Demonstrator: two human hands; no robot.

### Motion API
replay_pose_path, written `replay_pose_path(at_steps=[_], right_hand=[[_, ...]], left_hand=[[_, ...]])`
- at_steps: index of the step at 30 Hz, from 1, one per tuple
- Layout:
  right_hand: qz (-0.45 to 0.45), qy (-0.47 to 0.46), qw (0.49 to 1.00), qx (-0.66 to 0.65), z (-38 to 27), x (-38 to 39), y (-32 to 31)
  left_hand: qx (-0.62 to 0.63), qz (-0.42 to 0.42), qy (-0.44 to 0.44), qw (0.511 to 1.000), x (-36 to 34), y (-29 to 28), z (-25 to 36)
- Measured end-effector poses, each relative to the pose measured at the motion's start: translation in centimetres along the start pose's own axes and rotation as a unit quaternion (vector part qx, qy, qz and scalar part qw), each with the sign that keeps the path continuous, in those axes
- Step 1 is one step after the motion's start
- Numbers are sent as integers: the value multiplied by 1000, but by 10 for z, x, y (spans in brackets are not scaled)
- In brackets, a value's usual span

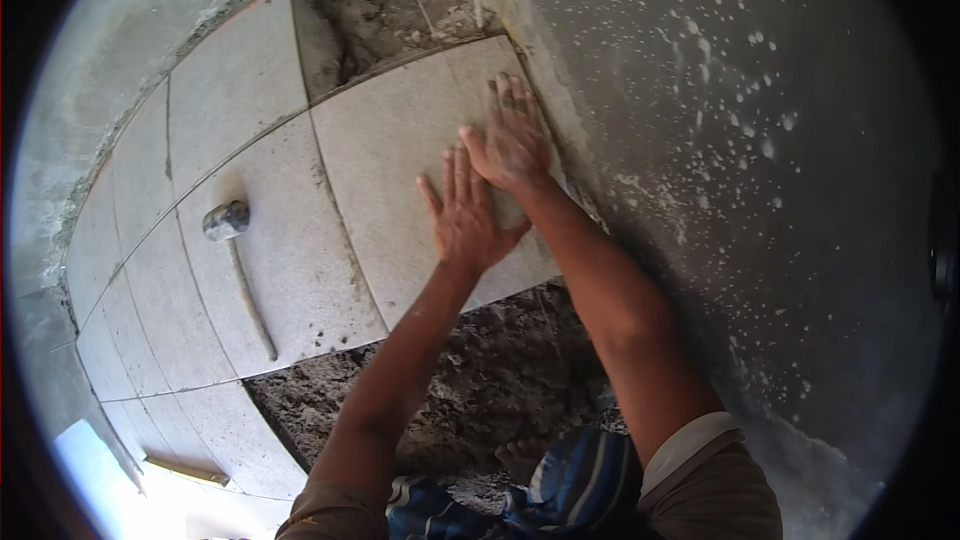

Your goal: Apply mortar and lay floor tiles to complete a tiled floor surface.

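Blue striped cloth (585, 480) lay nearest the camera, off the near edge of the pale tile (380, 160). On that tile, directly under the fingers, both hands rested palm down with nothing gripped. The left hand (465, 215) lay right of the tile's middle, its fingers loosely spread and its thumb out toward the wall side. The right hand (515, 145) sat closer to the tile's far right corner and right edge, fingers a little apart, its thumb reaching to the left fingertips; whether the two touched, I could not tell. Neither hand was nearer the tile, since both met its face, though its left half was bare. It looked close to square under the lens's bend, so I could not tell a long axis.

Left of the tile, a mallet (227, 222) lay on the adjoining tile (290, 240), its handle slanting toward the near side. Past the tile's far edge was a rubble-filled gap (385, 15); off its near edge, dark rough bedding (490, 360). Along its right edge stood a grey wall (720, 140) spattered with white.
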State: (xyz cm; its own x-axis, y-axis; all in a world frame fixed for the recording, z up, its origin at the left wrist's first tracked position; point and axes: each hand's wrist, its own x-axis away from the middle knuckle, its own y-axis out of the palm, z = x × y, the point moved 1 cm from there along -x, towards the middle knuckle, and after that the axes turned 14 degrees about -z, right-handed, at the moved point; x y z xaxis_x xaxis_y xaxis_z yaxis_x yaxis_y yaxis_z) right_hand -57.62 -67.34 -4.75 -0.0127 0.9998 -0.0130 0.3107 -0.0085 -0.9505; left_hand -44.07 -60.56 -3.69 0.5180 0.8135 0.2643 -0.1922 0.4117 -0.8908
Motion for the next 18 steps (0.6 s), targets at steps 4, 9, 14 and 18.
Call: replay_pose_path(at_steps=[4, 9, 14, 18], right_hand=[[14, -11, 1000, 12, -2, 0, 4], [32, -30, 999, 9, -2, 1, 11], [1, -14, 999, 44, -2, -2, 9], [-12, 4, 1000, 26, -4, -4, 6]], left_hand=[[27, -7, -9, 1000, 3, 1, 1], [41, 43, -8, 998, 6, 7, -1], [30, 59, -3, 998, 5, 6, -1], [57, 54, -5, 997, 5, 7, 1]])
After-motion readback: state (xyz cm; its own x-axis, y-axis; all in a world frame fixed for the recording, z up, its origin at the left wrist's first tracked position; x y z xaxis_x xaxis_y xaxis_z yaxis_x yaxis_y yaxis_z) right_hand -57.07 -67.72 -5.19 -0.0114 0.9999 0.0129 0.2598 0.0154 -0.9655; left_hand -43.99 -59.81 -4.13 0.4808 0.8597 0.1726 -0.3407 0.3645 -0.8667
